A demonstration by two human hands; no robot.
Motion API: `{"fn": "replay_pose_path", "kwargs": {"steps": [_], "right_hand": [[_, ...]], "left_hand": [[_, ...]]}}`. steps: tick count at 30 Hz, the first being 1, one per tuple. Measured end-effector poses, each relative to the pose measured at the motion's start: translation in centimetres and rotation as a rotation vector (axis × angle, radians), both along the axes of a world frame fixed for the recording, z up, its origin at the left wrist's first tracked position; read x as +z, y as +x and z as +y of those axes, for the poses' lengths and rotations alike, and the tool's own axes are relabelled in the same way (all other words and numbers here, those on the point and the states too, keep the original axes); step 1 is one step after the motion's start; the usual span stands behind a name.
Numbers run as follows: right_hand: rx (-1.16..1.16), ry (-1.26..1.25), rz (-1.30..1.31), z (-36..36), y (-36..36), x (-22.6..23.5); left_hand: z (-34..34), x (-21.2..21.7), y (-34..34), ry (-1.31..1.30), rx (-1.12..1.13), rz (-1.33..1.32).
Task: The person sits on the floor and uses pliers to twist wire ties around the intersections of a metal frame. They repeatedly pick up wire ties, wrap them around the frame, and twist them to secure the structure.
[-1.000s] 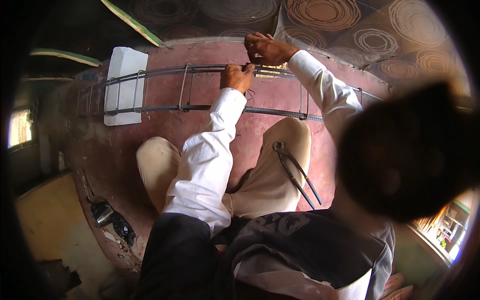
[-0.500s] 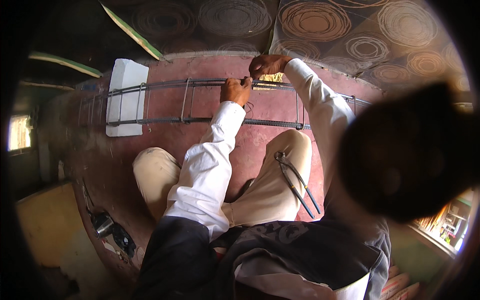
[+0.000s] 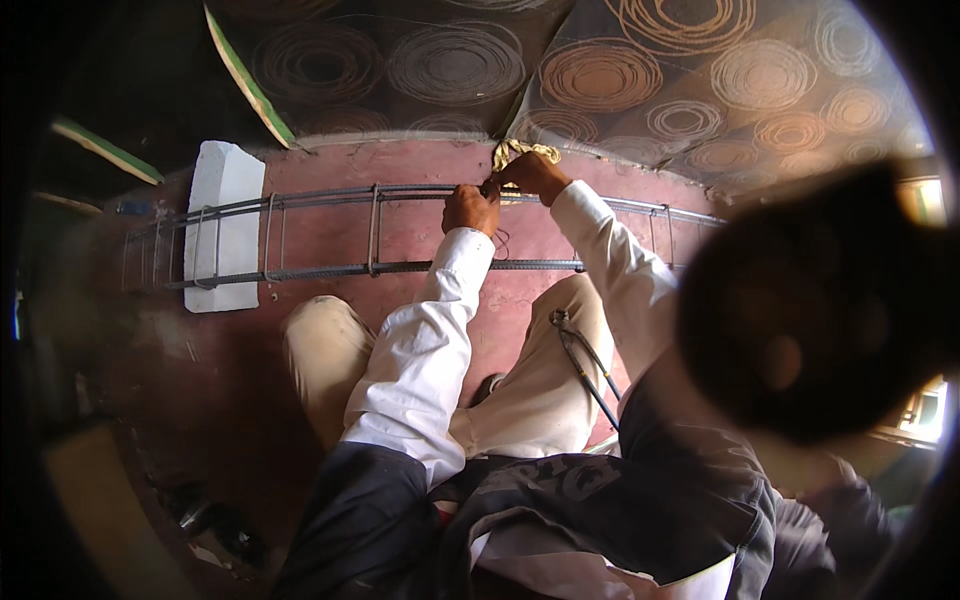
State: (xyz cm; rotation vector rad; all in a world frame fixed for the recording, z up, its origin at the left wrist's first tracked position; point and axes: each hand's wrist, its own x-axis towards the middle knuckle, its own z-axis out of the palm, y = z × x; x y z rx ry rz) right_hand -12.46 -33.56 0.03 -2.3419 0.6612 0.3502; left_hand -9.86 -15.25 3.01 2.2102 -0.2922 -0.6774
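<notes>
Now, in the head view, both hands are sitting closer together than a second ago: the left hand [image 3: 470, 208] is gripping the rebar cage's [image 3: 372, 228] top bar, while the right hand [image 3: 533, 172] is pinching tie wire [image 3: 519, 150] beside it, seemingly tightening a joint.

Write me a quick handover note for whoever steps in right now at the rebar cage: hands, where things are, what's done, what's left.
Left hand: closed on the far top bar of the rebar cage.
Right hand: just beyond that bar, pinching at the same joint, beside a yellowish bundle; what it pinches is too small to tell.
Cage lies across the red floor, its left end on a white block.
Metal pincers rest on the right thigh.
Done: stirrups stand along the bars.
Left: probably this joint; the state of the other joints cannot be seen.
</notes>
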Motion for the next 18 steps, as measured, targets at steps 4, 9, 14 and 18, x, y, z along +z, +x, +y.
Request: {"fn": "replay_pose_path", "kwargs": {"steps": [4, 9, 14, 18], "right_hand": [[0.201, 0.061, -0.428, 2.1, -2.0, 1.0], [0.023, 0.135, -0.427, 4.4, -4.8, 3.8], [-0.019, 0.234, -0.456, 6.1, -4.9, 5.7], [-0.089, 0.290, -0.489, 6.4, -5.1, 5.3]], "left_hand": [[0.5, -0.7, 0.3, 0.001, -0.024, -0.062], [2.7, -2.2, 1.2, -0.187, -0.254, 0.000], [4.6, -3.5, 0.2, -0.302, -0.231, -0.272], [3.4, -1.3, 3.6, -0.223, -0.468, -0.206]]}}
